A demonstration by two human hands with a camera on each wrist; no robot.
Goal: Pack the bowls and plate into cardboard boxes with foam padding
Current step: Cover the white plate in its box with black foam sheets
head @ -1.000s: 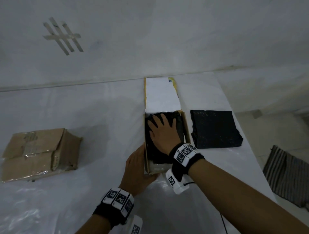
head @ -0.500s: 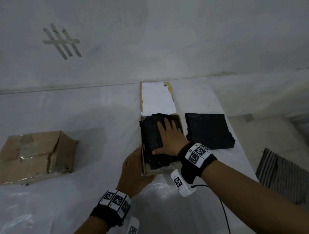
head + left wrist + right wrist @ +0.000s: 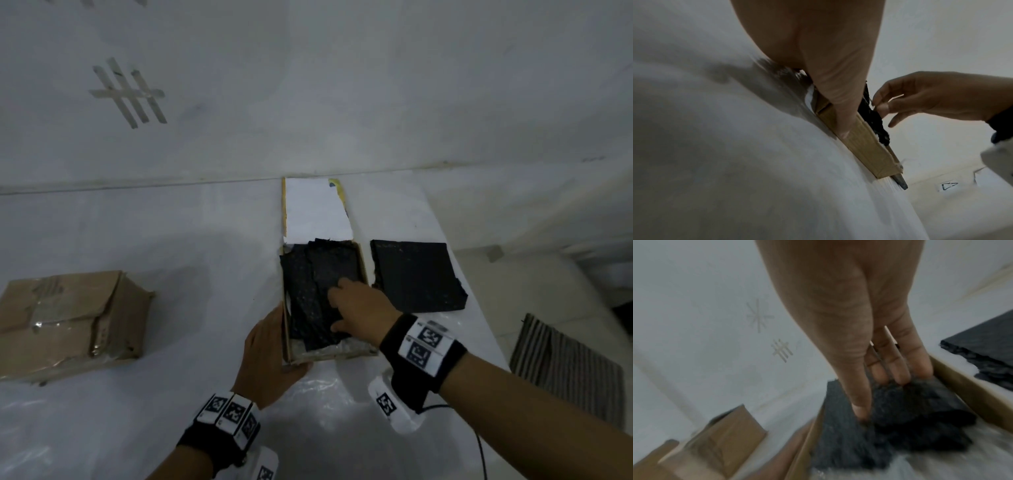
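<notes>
Right hand slid from box middle toward near right edge; palm no longer flat, fingers now bent onto black foam sheets in open cardboard box, possibly pinching edge — blurred. Left hand unchanged, fingers straight, bracing box's left wall. Spare foam pad just beside box on surface. Bowls, plate not visible. Judgement: padding being adjusted, box not ready to close.

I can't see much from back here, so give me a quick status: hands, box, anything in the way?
Left hand braces the open box wall. Right hand fingers on black foam inside. Spare foam slab beside it. No bowls or plate visible.
</notes>
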